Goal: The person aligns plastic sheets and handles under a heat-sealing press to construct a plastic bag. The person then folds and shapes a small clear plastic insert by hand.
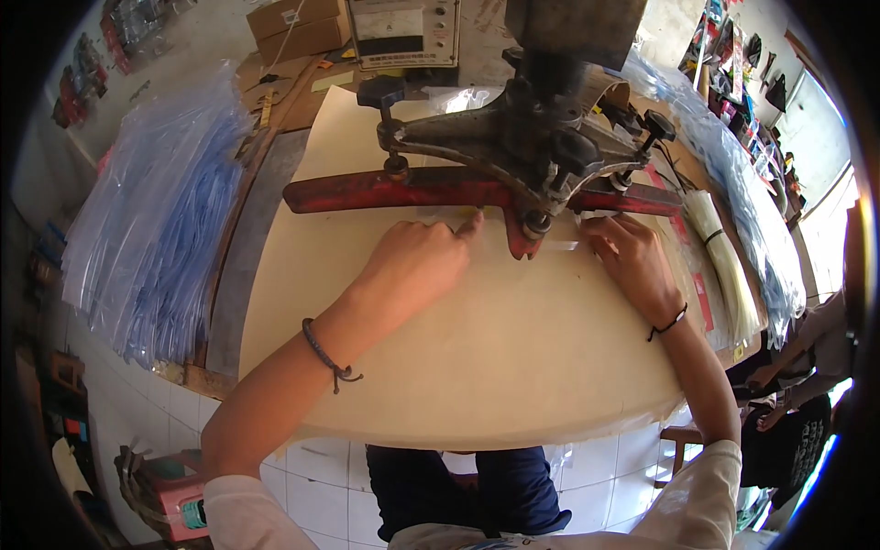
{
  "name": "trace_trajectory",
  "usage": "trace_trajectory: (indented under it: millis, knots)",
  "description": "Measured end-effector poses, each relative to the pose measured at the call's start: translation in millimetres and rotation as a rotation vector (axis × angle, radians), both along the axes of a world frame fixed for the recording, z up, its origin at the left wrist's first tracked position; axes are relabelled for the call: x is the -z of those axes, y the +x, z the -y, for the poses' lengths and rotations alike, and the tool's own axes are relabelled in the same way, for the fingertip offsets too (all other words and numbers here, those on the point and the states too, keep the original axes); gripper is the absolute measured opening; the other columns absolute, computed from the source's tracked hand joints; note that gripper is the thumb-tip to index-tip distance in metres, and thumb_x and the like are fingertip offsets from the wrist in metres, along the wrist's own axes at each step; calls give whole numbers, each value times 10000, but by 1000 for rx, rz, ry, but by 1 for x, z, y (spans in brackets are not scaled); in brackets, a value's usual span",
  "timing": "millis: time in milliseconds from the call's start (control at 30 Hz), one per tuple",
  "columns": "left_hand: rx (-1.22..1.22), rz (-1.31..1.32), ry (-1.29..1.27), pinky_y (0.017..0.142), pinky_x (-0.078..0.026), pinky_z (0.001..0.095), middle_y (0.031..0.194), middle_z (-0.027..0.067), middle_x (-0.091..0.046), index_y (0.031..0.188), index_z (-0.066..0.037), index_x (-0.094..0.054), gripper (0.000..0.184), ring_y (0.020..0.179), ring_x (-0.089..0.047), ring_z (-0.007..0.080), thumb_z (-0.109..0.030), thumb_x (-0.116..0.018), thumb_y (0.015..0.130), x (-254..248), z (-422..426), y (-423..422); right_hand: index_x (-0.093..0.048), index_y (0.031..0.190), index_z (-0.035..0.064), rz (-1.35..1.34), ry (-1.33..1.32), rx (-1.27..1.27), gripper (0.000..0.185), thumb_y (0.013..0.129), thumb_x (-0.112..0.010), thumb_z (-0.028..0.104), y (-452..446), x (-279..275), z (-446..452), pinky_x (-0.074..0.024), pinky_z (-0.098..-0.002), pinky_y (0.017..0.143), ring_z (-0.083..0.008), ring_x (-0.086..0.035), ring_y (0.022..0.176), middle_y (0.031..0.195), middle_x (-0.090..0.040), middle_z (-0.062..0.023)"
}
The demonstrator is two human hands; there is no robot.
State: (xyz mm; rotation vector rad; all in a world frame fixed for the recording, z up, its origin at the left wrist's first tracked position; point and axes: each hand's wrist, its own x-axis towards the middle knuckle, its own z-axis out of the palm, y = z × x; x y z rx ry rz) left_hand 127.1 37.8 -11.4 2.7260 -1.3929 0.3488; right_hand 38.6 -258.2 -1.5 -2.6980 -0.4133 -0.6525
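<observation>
Under the front of a red metal bar (403, 190) on a dark press head (513, 137), both hands rest over a tan sheet (495, 348). My left hand (426, 255) is curled, its index finger reaching to the bar's lower edge; whatever its fingers hold, if anything, is hidden. My right hand (634, 257) is closed in a pinch just right of the bar's centre bracket. Near its fingertips lies a small clear strip (561, 246); the exact contact cannot be made out.
A tall stack of clear bluish plastic sheets (165, 220) lies at the left. At the right are a bundle of pale strips (724, 261) and more plastic (733, 174). A control box (405, 35) and cardboard box (298, 32) stand behind. Another person's hands (768, 396) show at far right.
</observation>
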Motion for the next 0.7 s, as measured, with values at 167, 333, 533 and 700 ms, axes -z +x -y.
trace_trajectory:
  millis: [167, 333, 533, 700]
  knots:
    - [-8, -5, 7, 571, -558, 402, 630, 126, -639, 1398, -36, -555, 540, 568, -662, 293, -138, -606, 870, -2, 1, 0, -659, 984, 40, -27, -12, 23, 132, 854, -672, 21, 0, -1, 0, -550, -439, 729, -353, -670, 821, 914, -676, -149]
    - [7, 30, -4, 560, -553, 408, 626, 129, -641, 1388, -35, -562, 527, 562, -661, 292, -136, -597, 872, -1, 0, -2, -653, 985, 44, -50, -26, 44, 130, 856, -666, 25, -2, 0, -2, -550, -440, 739, -348, -668, 832, 920, -676, -145]
    - [27, -23, -2, 591, -556, 425, 657, 143, -652, 1325, -31, -608, 457, 617, -670, 306, -132, -582, 880, -7, -2, -6, -648, 988, 43, -13, -68, -27, 108, 887, -639, 79, -3, -1, 3, -547, -429, 815, -320, -659, 936, 949, -684, -129]
    - [101, 1, -135, 674, -561, 420, 873, 166, -689, 1288, -33, -628, 409, 798, -680, 312, -139, -585, 895, 6, -7, -9, -646, 989, 41, -30, -90, -11, 106, 905, -612, 95, -11, 0, 4, -537, -421, 864, -314, -642, 1006, 980, -685, -124]
